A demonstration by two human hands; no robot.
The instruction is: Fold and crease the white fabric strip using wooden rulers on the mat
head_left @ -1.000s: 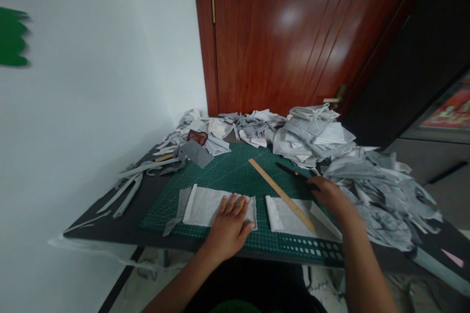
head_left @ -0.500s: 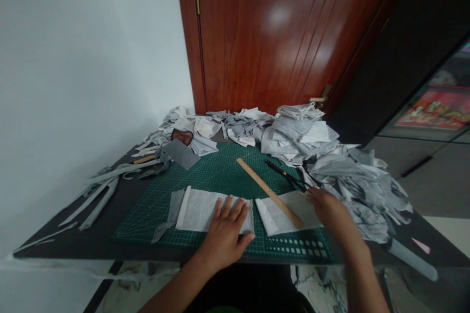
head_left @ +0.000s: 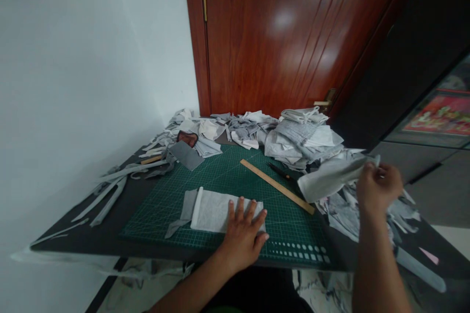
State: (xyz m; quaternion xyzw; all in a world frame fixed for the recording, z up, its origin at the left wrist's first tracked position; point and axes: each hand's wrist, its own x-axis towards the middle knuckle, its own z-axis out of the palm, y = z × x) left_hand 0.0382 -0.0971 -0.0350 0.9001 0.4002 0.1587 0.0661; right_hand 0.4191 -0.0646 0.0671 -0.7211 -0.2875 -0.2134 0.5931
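My left hand (head_left: 245,234) lies flat with fingers spread on the right end of a white cloth piece (head_left: 214,210), whose left edge is rolled or folded. A grey fabric scrap (head_left: 186,209) sticks out from under that edge. At the right, my right hand (head_left: 380,187) is closed on the end of another white cloth piece (head_left: 330,179), raised above the scrap pile. Between them a wooden ruler (head_left: 277,186) rests diagonally on the green cutting mat (head_left: 227,176). Behind it are black-handled scissors (head_left: 279,171), partly covered by the raised cloth.
Grey and white fabric heaps (head_left: 304,137) line the table's back and right side. Long fabric strips (head_left: 110,198) and a brown mesh piece (head_left: 187,138) are on the left. A grey strip-shaped tool (head_left: 421,270) and a pink triangle (head_left: 429,256) lie at the front right.
My right hand has lifted the right-hand white cloth off the mat and carried it right, from beneath the ruler. The ruler stays on the mat. My left hand remains flat on the other cloth.
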